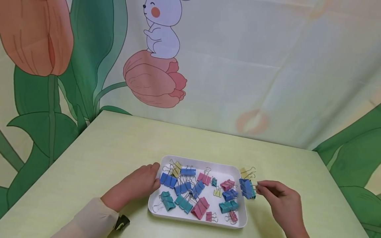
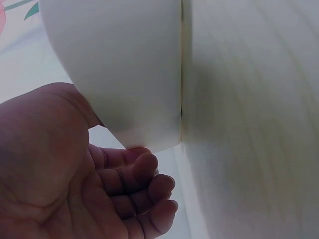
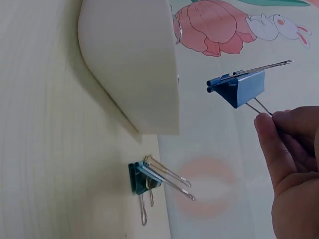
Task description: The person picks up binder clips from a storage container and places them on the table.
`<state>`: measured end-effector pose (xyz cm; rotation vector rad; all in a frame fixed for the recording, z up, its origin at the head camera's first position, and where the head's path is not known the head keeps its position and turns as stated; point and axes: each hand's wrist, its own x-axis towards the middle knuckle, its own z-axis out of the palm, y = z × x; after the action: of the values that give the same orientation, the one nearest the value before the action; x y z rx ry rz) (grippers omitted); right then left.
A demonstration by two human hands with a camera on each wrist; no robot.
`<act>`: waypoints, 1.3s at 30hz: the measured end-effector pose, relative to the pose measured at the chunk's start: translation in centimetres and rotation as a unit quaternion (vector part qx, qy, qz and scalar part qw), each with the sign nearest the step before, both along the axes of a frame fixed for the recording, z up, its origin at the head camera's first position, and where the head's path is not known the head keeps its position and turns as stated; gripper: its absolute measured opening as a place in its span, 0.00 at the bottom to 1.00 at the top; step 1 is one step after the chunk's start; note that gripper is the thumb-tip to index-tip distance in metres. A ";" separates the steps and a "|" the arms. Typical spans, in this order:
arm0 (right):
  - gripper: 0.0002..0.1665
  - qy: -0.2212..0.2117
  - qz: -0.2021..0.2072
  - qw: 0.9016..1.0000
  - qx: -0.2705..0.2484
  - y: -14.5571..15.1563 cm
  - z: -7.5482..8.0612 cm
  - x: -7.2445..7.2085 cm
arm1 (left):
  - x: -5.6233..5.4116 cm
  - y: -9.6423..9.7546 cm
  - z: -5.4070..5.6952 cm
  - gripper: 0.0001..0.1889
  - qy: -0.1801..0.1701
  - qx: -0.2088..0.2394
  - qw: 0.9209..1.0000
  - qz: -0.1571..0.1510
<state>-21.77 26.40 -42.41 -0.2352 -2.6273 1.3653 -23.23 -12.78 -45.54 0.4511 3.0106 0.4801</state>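
Note:
A white tray (image 1: 178,216) holds several binder clips in blue, teal, pink and yellow. My left hand (image 1: 143,181) grips its left end; in the left wrist view the thumb goes behind the wall (image 2: 129,74) and the fingers curl at the corner. Just off the tray's right end, my right hand (image 1: 282,205) pinches a blue binder clip (image 3: 249,88) by one wire handle, between thumb and fingertip. The clip is in the air, its other handle sticking out along the top. Below it on the table stand a teal binder clip (image 3: 141,178) and a yellow binder clip (image 1: 245,173), partly overlapped in the head view.
The pale green table (image 1: 128,138) runs back to a printed curtain (image 1: 214,82) with tulips and a white rabbit. A dark band (image 1: 121,223) shows at the left sleeve. Inside the tray, the clips lie thickest at the left and middle.

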 end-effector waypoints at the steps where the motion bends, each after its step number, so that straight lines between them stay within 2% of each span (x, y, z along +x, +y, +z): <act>1: 0.09 -0.007 0.000 1.000 0.001 0.2 0.0 0.0 | 0.0 0.0 0.0 0.19 0.000 0.000 1.000 0.000; 14: 0.16 -0.092 0.008 0.996 -0.018 3.1 -1.2 -0.7 | -0.1 0.1 -0.1 0.17 0.003 0.005 1.000 0.000; 19: 0.17 -0.118 0.032 0.992 -0.039 4.2 -2.3 -1.3 | -0.1 0.0 -0.3 0.17 -0.002 0.011 1.000 0.001; 25: 0.16 -0.129 0.062 0.987 -0.073 5.0 -3.5 -1.5 | 0.0 0.1 -0.3 0.18 -0.007 0.011 1.000 0.002; 30: 0.15 -0.140 0.064 0.985 -0.074 5.1 -3.9 -1.6 | -0.1 0.1 -0.2 0.18 -0.011 0.010 1.000 0.000; 39: 0.11 -0.178 0.056 0.982 -0.036 5.5 -4.4 -1.9 | -0.2 0.0 -0.1 0.17 -0.003 0.008 1.000 -0.005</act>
<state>-23.70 31.87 -46.78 -0.3777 -2.9193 1.5876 -23.40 -12.78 -45.61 0.4640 2.9985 0.5058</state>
